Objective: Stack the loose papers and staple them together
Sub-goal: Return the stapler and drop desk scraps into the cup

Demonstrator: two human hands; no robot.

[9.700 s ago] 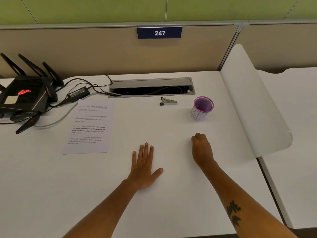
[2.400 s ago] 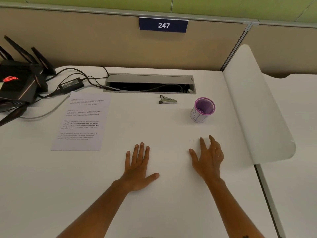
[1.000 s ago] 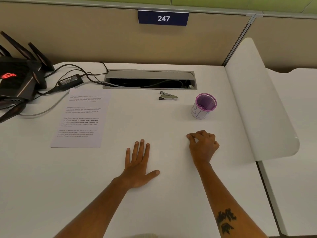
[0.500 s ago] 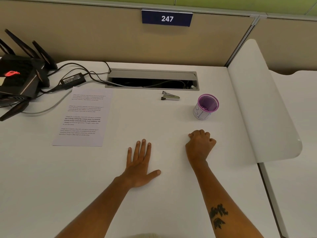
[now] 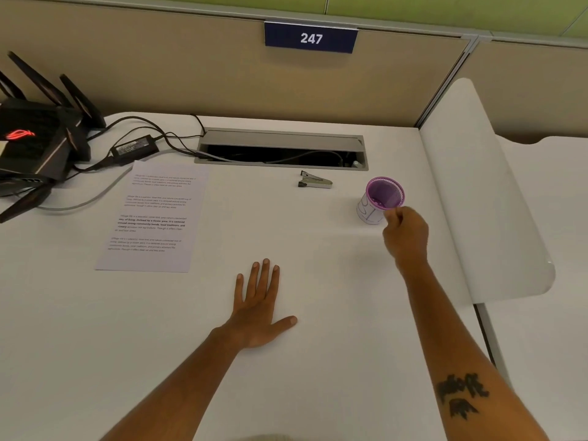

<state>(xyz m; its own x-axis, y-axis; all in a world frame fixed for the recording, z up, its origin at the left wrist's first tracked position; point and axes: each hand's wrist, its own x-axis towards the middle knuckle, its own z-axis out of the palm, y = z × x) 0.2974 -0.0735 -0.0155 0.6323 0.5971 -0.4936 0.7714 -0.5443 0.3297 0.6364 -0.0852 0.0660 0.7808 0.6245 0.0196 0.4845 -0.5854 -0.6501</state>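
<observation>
— Fingers first: our right hand (image 5: 405, 237) is curled nearly closed, fingertips pinched together at the near rim of the purple mesh cup (image 5: 381, 198). Whether they pinch anything, we cannot tell. Our left hand (image 5: 259, 308) lies flat and spread on the desk (image 5: 318, 377), holding nothing.

— And the papers?

— We see the printed sheet (image 5: 152, 218) lying flat at about ten o'clock from our left hand, long axis running from six toward twelve, tilted slightly to one o'clock. Whether more sheets lie under it, we cannot tell. It sits well apart from both hands, but our left is clearly nearer.

— The stapler?

— The stapler (image 5: 315, 183) lies at about ten o'clock from our right fingers, long axis nine to three. Our right hand is nearer, so we judge left for paper, right for stapler.
</observation>
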